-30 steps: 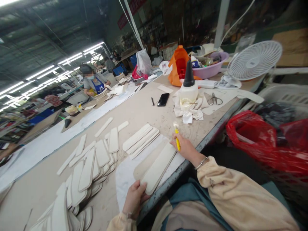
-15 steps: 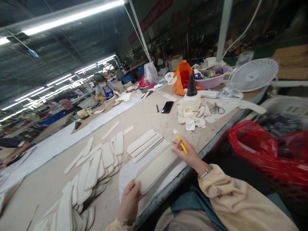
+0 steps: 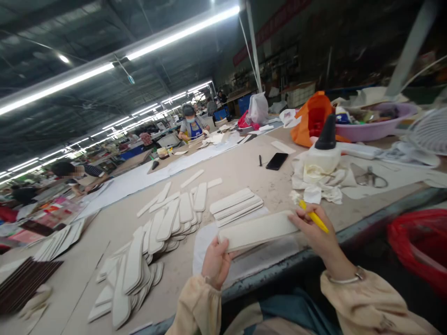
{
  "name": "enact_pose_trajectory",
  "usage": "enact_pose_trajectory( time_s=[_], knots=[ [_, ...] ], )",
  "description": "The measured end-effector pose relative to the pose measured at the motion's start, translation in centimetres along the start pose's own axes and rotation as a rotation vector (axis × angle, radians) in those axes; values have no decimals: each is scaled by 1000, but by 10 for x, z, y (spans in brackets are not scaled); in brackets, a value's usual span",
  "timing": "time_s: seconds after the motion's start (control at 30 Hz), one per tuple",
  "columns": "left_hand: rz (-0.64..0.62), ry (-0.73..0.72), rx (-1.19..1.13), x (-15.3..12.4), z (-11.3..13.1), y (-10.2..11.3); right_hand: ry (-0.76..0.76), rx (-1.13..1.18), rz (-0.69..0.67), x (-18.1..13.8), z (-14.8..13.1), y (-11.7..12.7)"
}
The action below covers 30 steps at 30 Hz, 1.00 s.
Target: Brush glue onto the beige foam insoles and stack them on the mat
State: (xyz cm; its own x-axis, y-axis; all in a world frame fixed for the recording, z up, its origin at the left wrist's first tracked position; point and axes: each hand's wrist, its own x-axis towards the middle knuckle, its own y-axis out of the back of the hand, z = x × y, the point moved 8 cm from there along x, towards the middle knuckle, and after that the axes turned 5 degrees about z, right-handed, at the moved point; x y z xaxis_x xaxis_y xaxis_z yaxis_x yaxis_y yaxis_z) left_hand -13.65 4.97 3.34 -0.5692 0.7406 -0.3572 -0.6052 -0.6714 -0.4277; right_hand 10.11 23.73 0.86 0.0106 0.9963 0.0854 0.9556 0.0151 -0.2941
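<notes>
A worker's left hand [image 3: 216, 261] grips the near end of a pale strip [image 3: 258, 230], fingers curled round it. The right hand [image 3: 316, 232] steadies the far end, with a yellow brush [image 3: 313, 219] clamped between thumb and fingers. The strip is held level just above the near edge of the table [image 3: 244, 172], over a white sheet [image 3: 204, 239].

Beyond, a purple basin [image 3: 379, 131] holds a jumble of odds and ends, and an orange bag [image 3: 310, 116] gapes with something red inside. A black-capped bottle [image 3: 326, 149] stands on crumpled rags [image 3: 314, 179].

A stack of strips [image 3: 235, 207] lies just behind the held one, with a fanned pile [image 3: 167, 223] to its left. A phone [image 3: 277, 161] and scissors [image 3: 370, 177] lie farther off. A red bag [image 3: 419, 242] sits off the table's edge at right.
</notes>
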Motion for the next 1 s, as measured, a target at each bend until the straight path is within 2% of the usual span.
enact_pose_trajectory(
  time_s=[0.33,0.5,0.67,0.77,1.0],
  knots=[
    [-20,-34,-69,-2,8,6,-2,-33,1,-4,-4,-5],
    [96,-64,-280,-3,9,12,-3,-20,-2,-13,-5,-15],
    [211,33,-370,-3,-22,4,-5,-37,-39,-27,-5,-34],
    [302,7,-368,2,-29,4,-26,-62,-80,-32,1,-38],
    [322,-55,-397,15,-22,11,-61,-172,-99,-34,16,-34]
  ],
)
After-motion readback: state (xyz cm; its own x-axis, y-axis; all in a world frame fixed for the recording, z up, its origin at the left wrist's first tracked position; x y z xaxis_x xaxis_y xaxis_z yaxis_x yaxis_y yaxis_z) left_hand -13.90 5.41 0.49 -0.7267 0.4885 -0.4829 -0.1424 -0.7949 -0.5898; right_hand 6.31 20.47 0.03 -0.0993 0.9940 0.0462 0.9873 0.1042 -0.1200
